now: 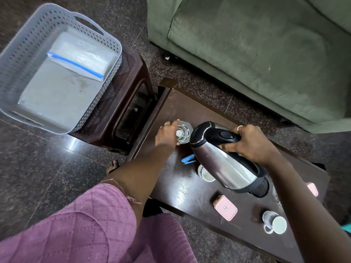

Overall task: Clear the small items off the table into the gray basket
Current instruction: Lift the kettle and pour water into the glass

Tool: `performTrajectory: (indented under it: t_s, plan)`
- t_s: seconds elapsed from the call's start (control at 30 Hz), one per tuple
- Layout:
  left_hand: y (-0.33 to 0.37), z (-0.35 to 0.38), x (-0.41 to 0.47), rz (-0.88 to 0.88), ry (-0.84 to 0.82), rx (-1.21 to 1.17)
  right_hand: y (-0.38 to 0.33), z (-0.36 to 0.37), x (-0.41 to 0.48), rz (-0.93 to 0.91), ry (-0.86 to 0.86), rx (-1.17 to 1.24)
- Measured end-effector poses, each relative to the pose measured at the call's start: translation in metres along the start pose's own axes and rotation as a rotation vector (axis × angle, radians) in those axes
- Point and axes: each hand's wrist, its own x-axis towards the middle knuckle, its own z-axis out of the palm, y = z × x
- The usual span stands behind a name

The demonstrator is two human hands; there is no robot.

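On the dark wooden table (171, 109) my left hand (167, 135) wraps around a clear drinking glass (183, 132) that stands near the table's far left end. My right hand (248, 143) grips the black handle of a steel electric kettle (222, 164), which hangs tilted above the table. A blue stapler (188, 159) lies just under the kettle's left side. A white cup (206, 173) is partly hidden beneath the kettle. The gray basket (17, 59) sits on a dark stool at the upper left, with a zip bag (79, 56) inside.
A pink box (225, 207) and a white mug (274, 222) lie on the near part of the table, another pink box (313, 188) at its right edge. A green sofa (256, 50) stands behind the table. The brown stool (125, 95) stands between basket and table.
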Motion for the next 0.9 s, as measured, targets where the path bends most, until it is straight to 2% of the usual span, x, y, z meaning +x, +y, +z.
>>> performTrajectory:
  t_s: [0.9]
  plan:
    - [0.0018, 0.0005, -0.0004, 0.001, 0.012, -0.003, -0.0018, -0.0016, 0.0003, -0.006, -0.011, -0.009]
